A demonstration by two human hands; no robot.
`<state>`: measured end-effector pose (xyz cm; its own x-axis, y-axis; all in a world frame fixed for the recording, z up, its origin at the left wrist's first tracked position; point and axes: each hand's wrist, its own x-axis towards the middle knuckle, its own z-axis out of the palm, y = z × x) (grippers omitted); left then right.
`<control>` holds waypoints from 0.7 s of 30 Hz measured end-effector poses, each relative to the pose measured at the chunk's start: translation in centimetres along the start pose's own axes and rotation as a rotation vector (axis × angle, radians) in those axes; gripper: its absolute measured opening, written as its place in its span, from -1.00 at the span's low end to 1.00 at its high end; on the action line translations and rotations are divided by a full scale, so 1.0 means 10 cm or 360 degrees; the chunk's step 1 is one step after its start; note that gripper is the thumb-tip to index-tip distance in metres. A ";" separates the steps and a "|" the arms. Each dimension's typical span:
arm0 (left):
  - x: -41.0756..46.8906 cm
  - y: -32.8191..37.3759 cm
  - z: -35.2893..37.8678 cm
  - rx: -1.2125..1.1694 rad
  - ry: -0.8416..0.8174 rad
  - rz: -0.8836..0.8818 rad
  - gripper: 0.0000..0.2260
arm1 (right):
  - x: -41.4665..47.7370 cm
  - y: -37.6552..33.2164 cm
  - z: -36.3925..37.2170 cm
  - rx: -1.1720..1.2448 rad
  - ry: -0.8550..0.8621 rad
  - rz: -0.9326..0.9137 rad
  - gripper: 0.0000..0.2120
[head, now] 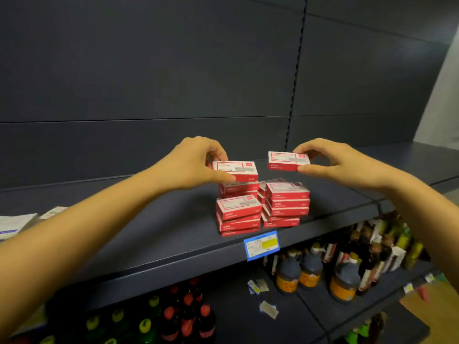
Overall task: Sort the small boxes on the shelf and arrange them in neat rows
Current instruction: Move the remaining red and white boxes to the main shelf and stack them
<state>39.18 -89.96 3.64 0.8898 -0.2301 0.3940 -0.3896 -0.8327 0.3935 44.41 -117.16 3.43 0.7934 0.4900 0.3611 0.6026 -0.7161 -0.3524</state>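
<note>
Above shelf-edge stacks (286,202), hands (196,162) (334,160) pinch boxes (236,170) (285,161) (apart)

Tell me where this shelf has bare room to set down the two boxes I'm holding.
Bare shelf runs left of the red stacks, as far as the papers at far left, and right of them below the right hand. Crowded: the stacks themselves, packed close near the front edge above the price tag.

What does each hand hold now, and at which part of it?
The left hand pinches one red box by its left end. The right hand pinches a second red box by its right end.
</note>
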 end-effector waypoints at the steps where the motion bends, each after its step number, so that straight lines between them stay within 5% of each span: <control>1: 0.06 0.01 0.06 0.0024 0.0027 -0.0030 -0.66 | 0.04 0.08 -0.02 0.0029 -0.0024 -0.0020 -0.65; 14: 0.14 -0.06 0.43 -0.0046 0.0039 -0.0344 -0.72 | 0.45 0.54 0.18 0.0270 -0.0470 -0.0277 -0.54; 21: -0.02 -0.01 0.23 0.0130 0.0305 -0.0337 -0.69 | 0.56 0.57 0.23 0.0239 -0.0684 -0.0351 -0.53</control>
<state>39.62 -91.02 1.60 0.8852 0.0456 0.4629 -0.1728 -0.8917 0.4184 52.43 -117.36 1.46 0.5903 0.8047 0.0638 0.7406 -0.5085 -0.4392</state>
